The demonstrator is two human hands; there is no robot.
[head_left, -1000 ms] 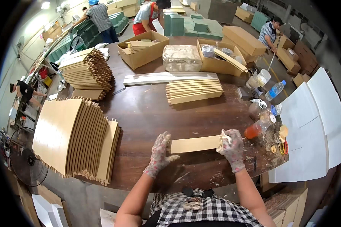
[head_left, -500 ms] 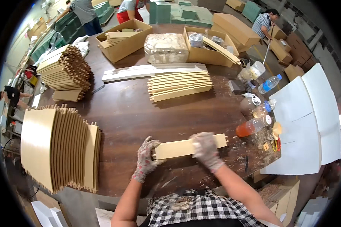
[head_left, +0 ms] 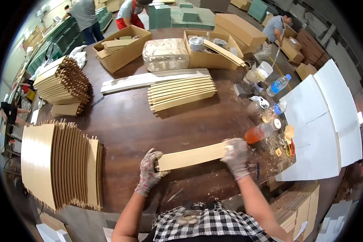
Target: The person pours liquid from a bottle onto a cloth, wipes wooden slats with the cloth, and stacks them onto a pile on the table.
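Note:
A pale wooden slat (head_left: 191, 157) lies crosswise in front of me, tilted slightly up to the right. My left hand (head_left: 150, 168), in a patterned work glove, is closed around its left end, where a small dowel peg shows. My gloved right hand (head_left: 235, 156) grips the right end and hides the pegs there. Beyond it rests a row of similar narrow slats (head_left: 182, 93) with pegged ends. To the left stands a long row of wider pegged boards (head_left: 60, 163), and behind that a stack of more boards (head_left: 59, 86).
White strips (head_left: 155, 80) lie beyond the slats. Cardboard boxes (head_left: 123, 54) and a wrapped block (head_left: 165, 54) stand at the back. Bottles, one with orange liquid (head_left: 257, 134), and scissors (head_left: 290, 148) sit at the right, beside white sheets (head_left: 310, 121). Other people work farther off.
My right hand has slid from the middle of the slat to its right end. My left hand keeps hold of the left end. The view has shifted slightly.

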